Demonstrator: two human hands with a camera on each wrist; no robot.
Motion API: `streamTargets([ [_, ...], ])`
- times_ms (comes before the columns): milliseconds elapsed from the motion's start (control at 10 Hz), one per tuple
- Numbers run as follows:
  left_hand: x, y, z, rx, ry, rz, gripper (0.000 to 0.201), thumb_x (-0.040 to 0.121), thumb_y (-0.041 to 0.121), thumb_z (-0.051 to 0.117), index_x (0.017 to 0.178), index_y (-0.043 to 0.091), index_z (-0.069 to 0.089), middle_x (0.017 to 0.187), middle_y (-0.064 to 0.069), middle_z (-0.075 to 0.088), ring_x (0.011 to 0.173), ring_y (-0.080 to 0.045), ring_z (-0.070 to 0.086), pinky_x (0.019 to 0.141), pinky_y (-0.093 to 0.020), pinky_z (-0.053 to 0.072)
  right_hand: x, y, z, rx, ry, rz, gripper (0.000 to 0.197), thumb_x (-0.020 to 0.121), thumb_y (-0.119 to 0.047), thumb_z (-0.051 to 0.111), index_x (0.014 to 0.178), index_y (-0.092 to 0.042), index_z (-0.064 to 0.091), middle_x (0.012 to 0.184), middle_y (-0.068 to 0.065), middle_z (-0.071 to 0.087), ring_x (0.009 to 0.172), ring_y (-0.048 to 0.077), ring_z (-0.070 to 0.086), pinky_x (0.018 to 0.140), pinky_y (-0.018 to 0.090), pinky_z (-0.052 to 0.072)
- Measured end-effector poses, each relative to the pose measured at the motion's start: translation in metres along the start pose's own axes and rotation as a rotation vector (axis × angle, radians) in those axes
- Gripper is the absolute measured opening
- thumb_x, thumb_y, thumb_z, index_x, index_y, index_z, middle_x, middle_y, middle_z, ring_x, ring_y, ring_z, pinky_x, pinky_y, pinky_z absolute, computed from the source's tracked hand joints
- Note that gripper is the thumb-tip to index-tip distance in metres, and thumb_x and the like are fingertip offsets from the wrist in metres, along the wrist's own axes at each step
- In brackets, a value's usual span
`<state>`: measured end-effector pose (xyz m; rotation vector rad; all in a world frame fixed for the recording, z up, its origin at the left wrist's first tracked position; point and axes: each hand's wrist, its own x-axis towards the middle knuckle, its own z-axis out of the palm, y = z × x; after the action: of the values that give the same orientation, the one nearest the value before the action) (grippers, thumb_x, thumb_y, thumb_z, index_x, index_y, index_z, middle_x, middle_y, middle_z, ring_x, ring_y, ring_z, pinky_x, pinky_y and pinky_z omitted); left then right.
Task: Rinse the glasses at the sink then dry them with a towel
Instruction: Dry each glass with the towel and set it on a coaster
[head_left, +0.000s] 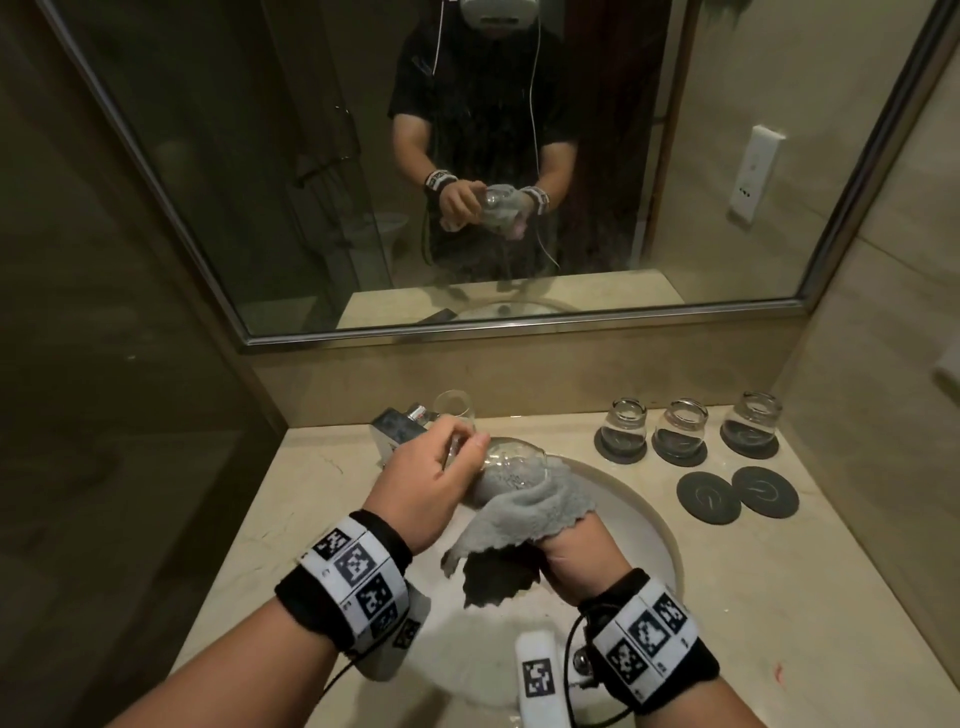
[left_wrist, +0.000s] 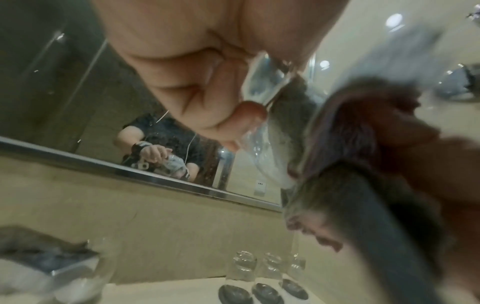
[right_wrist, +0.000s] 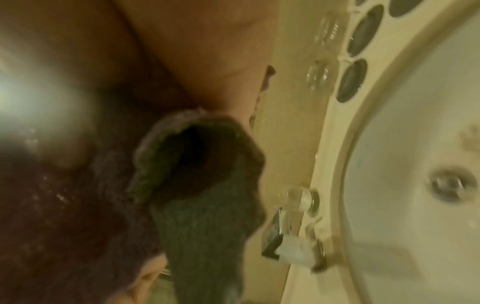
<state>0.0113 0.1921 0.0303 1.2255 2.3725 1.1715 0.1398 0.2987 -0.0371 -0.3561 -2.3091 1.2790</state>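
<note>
A clear stemless glass (head_left: 511, 462) is held on its side above the sink, its base gripped by my left hand (head_left: 431, 478). A grey cloth (head_left: 530, 512) is pushed into the mouth of the glass and drapes over my right hand (head_left: 571, 556), which grips it; its fingers are hidden under the fabric. In the left wrist view, curled fingers (left_wrist: 207, 92) close on the glass (left_wrist: 262, 82) with the cloth (left_wrist: 350, 205) beside them. The right wrist view is blurred and shows mostly the cloth (right_wrist: 207, 195).
The white sink (head_left: 644, 525) is set in a beige counter. Three glasses (head_left: 684, 423) stand on dark coasters at the back right, with two bare coasters (head_left: 707, 496) in front. Another glass (head_left: 454, 408) and the tap (head_left: 397, 431) are behind my left hand. A mirror (head_left: 156, 156) hangs above.
</note>
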Motion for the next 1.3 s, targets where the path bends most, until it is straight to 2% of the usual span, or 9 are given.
streamTargets([
  [100,0.003,-0.001,-0.002,-0.241,-0.170,-0.386,0.059,0.093,0.069,0.030,0.096,0.022,0.065,0.067,0.001,0.058,0.044,-0.015,0.047,0.042,-0.024,0.035,0.007,0.004,-0.004,-0.334,0.164,-0.299,0.037,0.071,-0.020,0.062,0.105,-0.017,0.049,0.091,0.003,0.074,0.098,0.012,0.051,0.085,0.026,0.046],
  [200,0.005,0.001,0.001,-0.364,-0.144,-0.466,0.069,0.093,0.068,0.033,0.088,0.006,0.065,0.066,-0.007,0.049,0.040,-0.016,0.040,0.045,-0.022,0.031,0.012,-0.001,0.009,-0.059,0.442,0.011,0.024,0.077,-0.011,0.061,0.100,-0.010,0.053,0.084,0.018,0.073,0.092,0.033,0.058,0.085,0.035,0.041],
  [300,-0.002,0.002,0.004,-0.072,-0.011,-0.056,0.047,0.094,0.052,0.037,0.078,0.013,0.056,0.061,0.002,0.053,0.054,-0.016,0.049,0.058,-0.039,0.045,0.009,-0.010,0.011,0.777,0.323,0.497,0.024,0.078,0.013,0.059,0.074,-0.008,0.069,0.073,0.018,0.069,0.086,0.042,0.061,0.079,0.047,0.049],
  [400,-0.001,-0.002,0.005,-0.117,-0.031,-0.054,0.036,0.100,0.044,0.039,0.081,0.019,0.056,0.063,0.001,0.055,0.053,-0.016,0.050,0.057,-0.041,0.048,-0.001,-0.009,-0.009,0.708,0.079,0.280,0.047,0.070,-0.032,0.075,0.109,-0.008,0.065,0.111,0.014,0.067,0.111,0.019,0.059,0.095,0.028,0.048],
  [500,0.004,-0.002,0.004,-0.305,-0.126,-0.364,0.056,0.098,0.060,0.030,0.085,0.014,0.060,0.064,-0.009,0.050,0.045,-0.019,0.045,0.042,-0.025,0.036,0.005,-0.007,-0.007,0.360,0.123,0.250,0.144,0.006,-0.090,0.056,0.123,-0.005,0.057,0.097,-0.004,0.059,0.095,0.008,0.054,0.072,0.001,0.043],
  [700,-0.001,-0.004,0.005,-0.088,0.028,-0.071,0.041,0.098,0.047,0.043,0.075,0.016,0.054,0.056,0.002,0.055,0.042,-0.012,0.047,0.049,-0.038,0.044,0.002,-0.005,0.001,0.548,0.246,0.373,0.029,0.084,0.007,0.059,0.080,-0.021,0.064,0.083,0.003,0.068,0.085,0.020,0.063,0.081,0.032,0.053],
  [900,0.004,-0.002,0.010,-0.398,-0.159,-0.421,0.060,0.089,0.070,0.035,0.103,0.017,0.062,0.068,0.001,0.054,0.040,-0.014,0.044,0.039,-0.020,0.032,-0.006,-0.001,0.001,0.570,0.090,0.596,0.040,0.080,0.006,0.067,0.075,-0.031,0.054,0.080,-0.012,0.056,0.057,-0.018,0.057,0.063,0.007,0.048],
  [1100,0.000,-0.015,0.008,-0.133,-0.037,-0.022,0.023,0.096,0.049,0.046,0.100,0.029,0.057,0.082,-0.001,0.069,0.055,-0.010,0.056,0.055,-0.034,0.052,0.002,-0.002,-0.001,0.613,0.187,0.294,0.014,0.079,0.005,0.060,0.090,0.004,0.068,0.093,0.021,0.070,0.098,0.042,0.064,0.081,0.042,0.052],
  [1300,0.005,-0.009,0.012,-0.347,-0.072,-0.307,0.043,0.099,0.057,0.030,0.100,0.027,0.061,0.091,-0.006,0.069,0.059,-0.015,0.055,0.055,-0.025,0.042,-0.001,-0.020,-0.006,0.442,0.072,0.262,0.036,0.051,-0.038,0.076,0.080,-0.021,0.064,0.079,0.002,0.067,0.073,0.005,0.059,0.064,0.021,0.051],
])
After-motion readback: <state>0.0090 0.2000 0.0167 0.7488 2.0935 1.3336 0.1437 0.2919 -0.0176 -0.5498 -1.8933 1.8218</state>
